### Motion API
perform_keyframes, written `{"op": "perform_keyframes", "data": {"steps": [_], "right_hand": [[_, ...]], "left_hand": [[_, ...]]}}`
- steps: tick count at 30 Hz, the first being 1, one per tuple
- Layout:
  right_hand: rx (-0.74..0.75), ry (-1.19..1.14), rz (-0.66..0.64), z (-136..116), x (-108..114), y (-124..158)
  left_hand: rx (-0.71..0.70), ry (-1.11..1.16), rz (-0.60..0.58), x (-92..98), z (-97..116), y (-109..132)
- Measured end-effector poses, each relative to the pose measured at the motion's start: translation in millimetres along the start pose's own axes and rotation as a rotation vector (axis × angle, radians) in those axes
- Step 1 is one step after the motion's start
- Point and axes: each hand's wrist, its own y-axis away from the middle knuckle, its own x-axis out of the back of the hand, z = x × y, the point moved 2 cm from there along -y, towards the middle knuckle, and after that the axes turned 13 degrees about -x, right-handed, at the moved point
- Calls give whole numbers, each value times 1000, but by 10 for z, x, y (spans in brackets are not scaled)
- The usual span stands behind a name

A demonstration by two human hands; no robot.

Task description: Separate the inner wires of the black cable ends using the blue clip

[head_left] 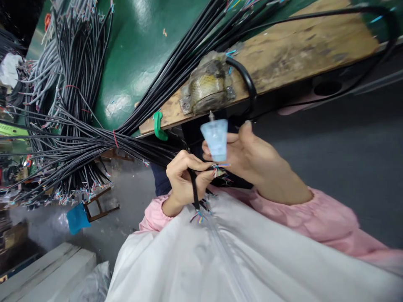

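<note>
My left hand (pixel 185 178) is closed on a black cable, with its thin coloured wire ends (pixel 217 168) sticking out past the fingertips. Those ends sit just below a pale blue cone-shaped piece (pixel 215 140), which hangs from a metal shaft (pixel 211 115) on a small motor (pixel 209 86). My right hand (pixel 255 155) is open beside the cone, thumb raised. Its fingertips are partly hidden behind the cone, and I see nothing held there. More black cables (pixel 151 150) pass under my left hand, and some stripped ends (pixel 197 216) lie over my lap.
The motor is fixed to a wooden board (pixel 302 46) on a green table (pixel 138 37). A green clip (pixel 160 126) grips the board's edge. Large bundles of black cables (pixel 80 58) and grey cables (pixel 47 79) fill the left. A blue stool (pixel 78 218) stands on the floor.
</note>
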Motion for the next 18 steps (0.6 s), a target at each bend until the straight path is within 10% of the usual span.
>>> {"op": "perform_keyframes", "data": {"steps": [6,10,18], "right_hand": [[395,360,263,-91,86,411],[678,824,206,-26,-160,654],[797,766,366,82,-270,612]], "left_hand": [[166,-14,-224,161,-30,20],[421,-137,-379,209,-58,40],[-15,-125,-458,199,92,-34]]}}
